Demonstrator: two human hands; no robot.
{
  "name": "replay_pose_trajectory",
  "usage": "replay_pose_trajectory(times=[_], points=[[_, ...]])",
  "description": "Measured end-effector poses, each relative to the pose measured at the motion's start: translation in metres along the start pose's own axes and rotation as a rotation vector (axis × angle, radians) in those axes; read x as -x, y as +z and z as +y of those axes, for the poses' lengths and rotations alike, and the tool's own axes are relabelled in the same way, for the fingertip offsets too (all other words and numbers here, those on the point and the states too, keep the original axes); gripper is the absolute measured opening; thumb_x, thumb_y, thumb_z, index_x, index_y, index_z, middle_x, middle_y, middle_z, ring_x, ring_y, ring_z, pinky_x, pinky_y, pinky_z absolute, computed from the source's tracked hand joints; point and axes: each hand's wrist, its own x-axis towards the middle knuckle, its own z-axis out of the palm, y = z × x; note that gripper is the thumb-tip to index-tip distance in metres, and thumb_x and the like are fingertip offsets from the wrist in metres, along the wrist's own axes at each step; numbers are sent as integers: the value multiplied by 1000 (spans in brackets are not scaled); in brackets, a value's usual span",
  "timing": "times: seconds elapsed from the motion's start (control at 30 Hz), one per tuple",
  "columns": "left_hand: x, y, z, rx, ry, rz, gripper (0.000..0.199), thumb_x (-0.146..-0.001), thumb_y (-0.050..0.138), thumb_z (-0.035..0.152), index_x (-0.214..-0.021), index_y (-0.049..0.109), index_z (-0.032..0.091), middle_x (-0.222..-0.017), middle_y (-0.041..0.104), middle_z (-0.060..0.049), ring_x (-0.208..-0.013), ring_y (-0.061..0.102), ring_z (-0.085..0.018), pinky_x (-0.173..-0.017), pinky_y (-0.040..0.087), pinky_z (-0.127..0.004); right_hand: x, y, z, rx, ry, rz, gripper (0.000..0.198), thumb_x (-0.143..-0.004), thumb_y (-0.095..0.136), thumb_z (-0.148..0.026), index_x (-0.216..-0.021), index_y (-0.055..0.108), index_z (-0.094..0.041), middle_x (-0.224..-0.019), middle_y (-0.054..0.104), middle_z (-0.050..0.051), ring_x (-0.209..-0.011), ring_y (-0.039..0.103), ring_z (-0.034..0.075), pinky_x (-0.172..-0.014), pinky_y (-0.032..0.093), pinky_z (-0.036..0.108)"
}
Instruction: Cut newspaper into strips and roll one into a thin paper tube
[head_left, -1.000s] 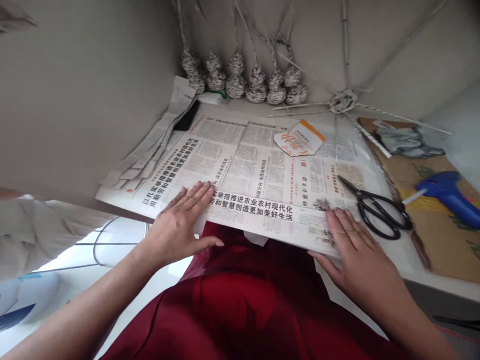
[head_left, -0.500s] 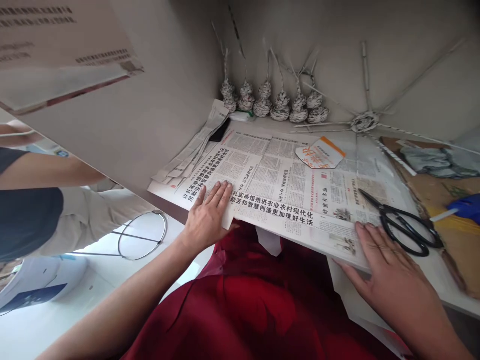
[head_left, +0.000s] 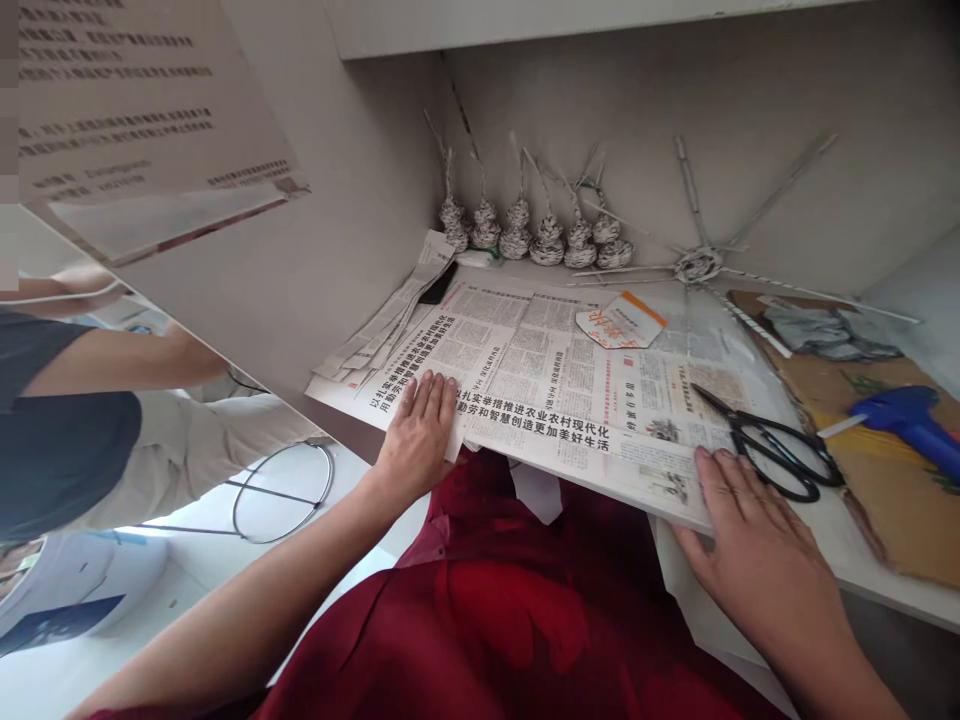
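Observation:
A printed newspaper sheet (head_left: 517, 350) lies spread on the white desk, with a folded strip along its front edge. My left hand (head_left: 417, 435) rests flat on the paper's front left part, fingers stretched out. At the front right corner my right hand (head_left: 754, 520) lies with its fingers flat on the paper and its thumb at the desk's edge. Black-handled scissors (head_left: 784, 445) lie just beyond the right fingers, partly on the newspaper. On the sheet sits an eight-sided card (head_left: 621, 322) with an orange band. Cut newspaper strips (head_left: 390, 310) are piled at the left.
Several woven paper gourds (head_left: 547, 240) stand along the back wall. A spoked woven paper base (head_left: 699, 264) leans near them. At right, a blue glue gun (head_left: 904, 412) and a grey cloth (head_left: 817, 330) lie on cardboard (head_left: 889, 500). Beyond the left partition is another person (head_left: 67, 420).
The camera view has tilted up and turned slightly right, showing more of the shelf and the glue gun. Both hands stay on the newspaper in nearly the same places.

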Motion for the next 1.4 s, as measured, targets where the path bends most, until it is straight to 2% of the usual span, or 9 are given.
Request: replay_pose_trajectory(times=[0.2,0.37,0.57,0.8,0.9,1.07,1.17,1.27,1.4], points=[[6,-4,-10,-5,48,-7,104,-78,64,51,-156,10,10,-159,25,-20,-149,20,-33,-122,9,-49,2,1,-1,-32,27,42,66,-93,39,-33,-152,27,-7,-147,47,23,-136,44,35,-111,32,52],[13,-19,-3,10,5,20,117,-70,64,72,-156,15,9,-159,24,-22,-149,11,-38,-120,6,-57,3,0,-5,-41,56,23,69,-93,37,-42,-151,26,-6,-148,45,24,-137,41,38,-108,30,58],[-4,-36,47,84,195,50,123,-67,57,83,-157,12,11,-163,12,-15,-151,-1,-35,-122,-1,-55,-8,-5,-30,-52,47,-6,76,-94,40,-50,-151,25,-3,-150,41,27,-146,22,41,-109,22,64],[-36,-22,111,174,493,15,106,-79,57,71,-154,20,4,-160,22,-18,-150,16,-30,-123,15,-44,-42,1,-71,-185,-198,-30,74,-85,57,-34,-148,32,-4,-152,39,24,-146,26,36,-115,24,56],[-33,-15,92,203,445,13,113,-76,52,78,-154,19,3,-160,21,-20,-150,16,-30,-123,17,-42,-42,6,-66,-216,-200,-26,77,-86,58,-35,-150,29,-5,-153,38,23,-145,29,34,-114,29,51],[-8,-9,20,164,208,18,115,-75,41,85,-152,24,2,-156,29,-24,-147,25,-34,-120,25,-47,-20,6,-26,-132,-85,-8,81,-90,52,-46,-153,22,-5,-152,39,24,-143,33,35,-114,30,53],[-4,-9,-11,179,196,54,91,-86,39,73,-150,34,8,-152,39,-19,-142,37,-30,-116,34,-46,-6,1,-7,-60,2,-14,78,-89,53,-45,-150,29,0,-149,42,27,-141,37,37,-113,33,52],[-15,-12,-23,233,138,98,56,-97,36,56,-132,60,19,-134,62,-10,-123,59,-27,-105,47,-42,-1,-7,1,-41,52,-34,81,-87,56,-52,-145,39,2,-148,43,28,-138,41,38,-110,37,53],[-41,-21,-26,245,95,98,44,-96,41,50,-107,73,22,-106,75,-8,-95,70,-29,-87,54,-44,-3,-24,9,-174,78,-35,73,-87,52,-63,-135,56,-8,-139,57,19,-129,53,33,-104,47,48]])
